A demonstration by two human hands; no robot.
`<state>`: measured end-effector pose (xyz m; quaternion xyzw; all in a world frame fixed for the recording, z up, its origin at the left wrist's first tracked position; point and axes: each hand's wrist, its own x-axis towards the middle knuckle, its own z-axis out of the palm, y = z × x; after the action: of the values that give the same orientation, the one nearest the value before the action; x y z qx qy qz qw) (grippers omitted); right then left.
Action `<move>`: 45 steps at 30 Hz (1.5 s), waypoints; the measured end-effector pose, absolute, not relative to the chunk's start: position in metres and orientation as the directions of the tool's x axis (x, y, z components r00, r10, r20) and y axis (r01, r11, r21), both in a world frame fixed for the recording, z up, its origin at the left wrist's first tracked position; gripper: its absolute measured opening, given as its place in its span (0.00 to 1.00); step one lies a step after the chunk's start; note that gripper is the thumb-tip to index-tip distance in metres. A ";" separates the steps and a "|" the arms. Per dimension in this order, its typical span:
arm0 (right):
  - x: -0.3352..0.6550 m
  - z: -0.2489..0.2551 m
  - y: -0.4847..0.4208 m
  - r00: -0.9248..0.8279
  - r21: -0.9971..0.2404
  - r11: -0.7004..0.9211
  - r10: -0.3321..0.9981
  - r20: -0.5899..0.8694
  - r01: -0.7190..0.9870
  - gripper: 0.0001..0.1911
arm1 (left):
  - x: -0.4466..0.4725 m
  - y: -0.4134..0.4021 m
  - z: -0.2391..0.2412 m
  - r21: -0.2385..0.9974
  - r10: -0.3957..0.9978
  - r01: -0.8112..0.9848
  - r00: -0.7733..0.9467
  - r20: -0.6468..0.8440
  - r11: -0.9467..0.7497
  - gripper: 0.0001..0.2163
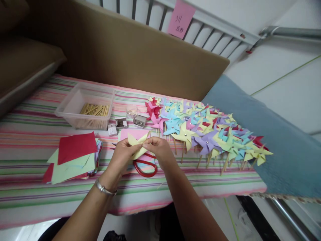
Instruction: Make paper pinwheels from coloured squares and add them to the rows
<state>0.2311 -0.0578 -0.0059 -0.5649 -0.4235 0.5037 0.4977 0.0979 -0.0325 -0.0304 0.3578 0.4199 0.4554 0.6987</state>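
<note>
Both my hands hold a pale yellow paper pinwheel (138, 152) above the striped cloth, its corners folded inward. My left hand (124, 150) pinches its left side, and the thumb presses near the centre. From the right, my right hand (158, 149) pinches at the middle with thumb and fingers; whether a pin is between them is too small to tell. Beneath the hands lie red-handled scissors (145, 174), partly covered, and pink paper (134, 133). Close beyond them stand small open boxes of metal fasteners (139, 122).
Many finished pinwheels (207, 142) on sticks crowd the right side. A clear plastic bin (67, 112) holds wooden sticks (96, 110). Stacked coloured paper (77, 147) lies at left, and a small round tub (131, 110) stands behind the boxes. A brown board (130, 53) closes off the back.
</note>
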 end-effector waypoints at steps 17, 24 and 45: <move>0.229 -0.014 -0.054 0.160 -0.991 -0.108 0.980 -0.119 -0.076 0.04 | 0.098 -0.033 -0.034 0.900 0.946 -0.308 0.201 -0.254 0.308 0.08; 0.227 -0.016 -0.053 0.187 -0.996 -0.082 0.979 -0.087 -0.033 0.05 | 0.098 -0.033 -0.034 0.915 0.956 -0.296 0.184 -0.228 0.275 0.08; 0.227 -0.019 -0.051 0.177 -0.995 -0.097 0.979 -0.100 -0.022 0.06 | 0.096 -0.031 -0.035 0.935 0.961 -0.249 0.175 -0.214 0.254 0.10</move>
<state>0.2268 -0.0507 -0.0187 -0.5634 -0.4247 0.4808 0.5206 0.0960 -0.0309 -0.0351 0.3993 0.4457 0.4622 0.6544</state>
